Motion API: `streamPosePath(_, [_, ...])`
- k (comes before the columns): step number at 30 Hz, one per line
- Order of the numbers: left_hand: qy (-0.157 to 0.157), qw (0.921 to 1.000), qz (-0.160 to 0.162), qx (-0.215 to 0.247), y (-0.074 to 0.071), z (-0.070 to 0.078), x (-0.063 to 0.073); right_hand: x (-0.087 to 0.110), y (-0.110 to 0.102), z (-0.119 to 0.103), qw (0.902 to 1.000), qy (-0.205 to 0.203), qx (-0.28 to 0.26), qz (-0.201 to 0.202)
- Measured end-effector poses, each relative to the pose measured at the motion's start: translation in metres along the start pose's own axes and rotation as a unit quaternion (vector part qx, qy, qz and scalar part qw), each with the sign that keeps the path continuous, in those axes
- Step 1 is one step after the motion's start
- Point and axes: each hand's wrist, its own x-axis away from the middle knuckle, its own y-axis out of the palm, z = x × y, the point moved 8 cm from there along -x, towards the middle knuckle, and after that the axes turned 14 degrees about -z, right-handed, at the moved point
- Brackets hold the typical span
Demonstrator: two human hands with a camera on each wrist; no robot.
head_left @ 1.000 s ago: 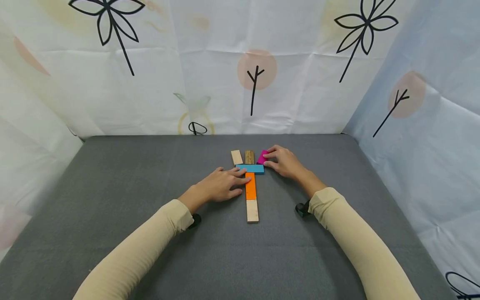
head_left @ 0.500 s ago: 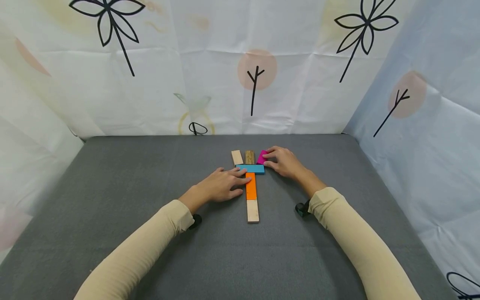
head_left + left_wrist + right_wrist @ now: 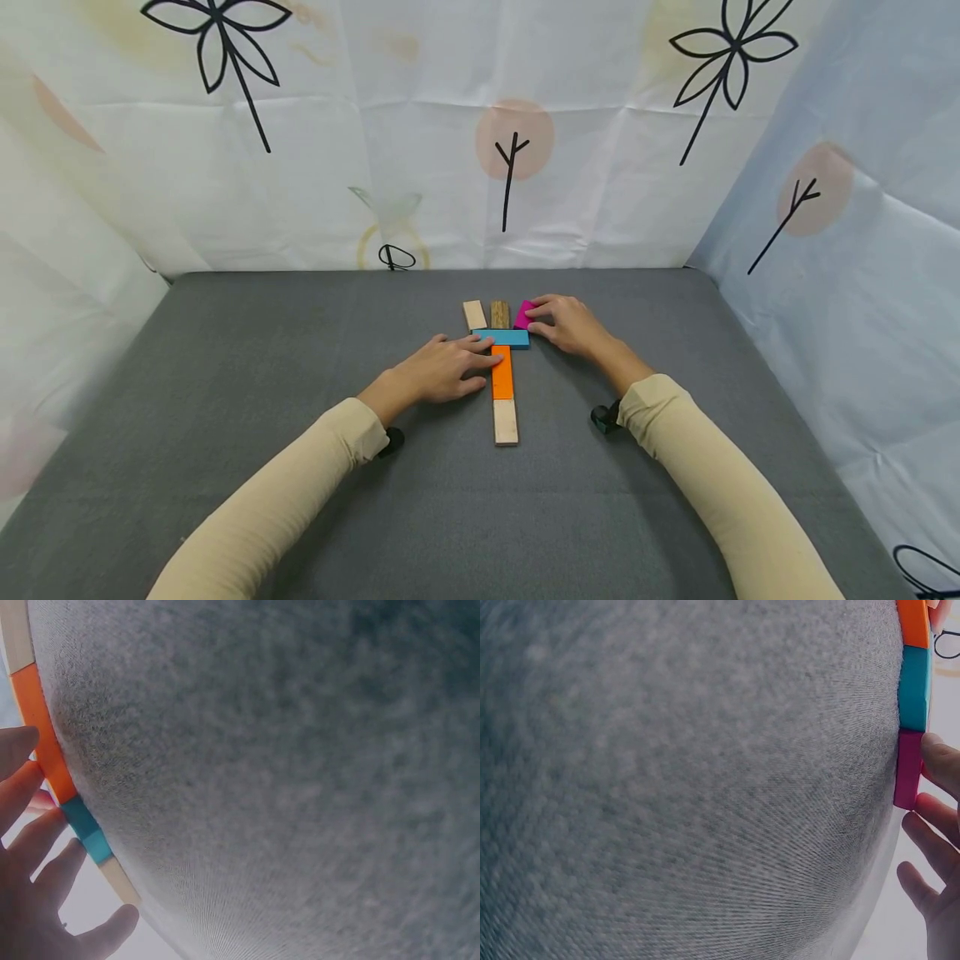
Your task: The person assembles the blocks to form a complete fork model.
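Note:
Flat wooden blocks lie joined in a figure on the grey tabletop. My left hand (image 3: 442,369) spreads its fingers over it, fingertips resting on the blue block (image 3: 512,337) and the orange block (image 3: 502,379). On the far right, a magenta block (image 3: 522,314) slants away from the blue one. My right hand (image 3: 572,323) pinches it between thumb and fingers; in the right wrist view the magenta block (image 3: 908,769) meets the end of the blue block (image 3: 914,688). A pale block (image 3: 474,314) and a brown block (image 3: 499,314) stand beyond the blue one.
Another pale block (image 3: 506,422) continues the line below the orange one, toward me. The grey tabletop (image 3: 480,533) runs back to a white printed cloth (image 3: 435,150), with more cloth at both sides. Dark wrist cameras (image 3: 604,418) hang under the sleeves.
Almost nothing differs; my right hand has settled very slightly toward me at the magenta block. Blocks and left hand keep their places.

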Motion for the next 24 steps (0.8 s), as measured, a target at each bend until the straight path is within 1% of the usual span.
streamPosePath(9, [0.011, 0.9998, 0.015, 0.011, -0.002, 0.001, 0.000, 0.001, 0.001, 0.001, 0.9998, -0.006, 0.019, 0.000])
streamPosePath(13, [0.012, 0.9994, 0.015, 0.028, -0.002, 0.001, -0.001, 0.004, 0.000, 0.006, 0.9991, 0.008, 0.040, 0.011])
streamPosePath(17, [0.009, 0.9990, 0.016, 0.041, -0.001, -0.001, -0.002, 0.010, -0.006, 0.012, 0.9964, 0.025, 0.073, 0.035])
streamPosePath(21, [0.010, 0.9985, 0.024, 0.049, -0.002, -0.005, -0.001, 0.018, -0.018, 0.019, 0.9923, 0.030, 0.094, 0.075])
streamPosePath(24, [0.012, 0.9971, 0.052, 0.054, -0.007, -0.010, 0.003, 0.024, -0.027, 0.026, 0.9891, 0.040, 0.101, 0.099])
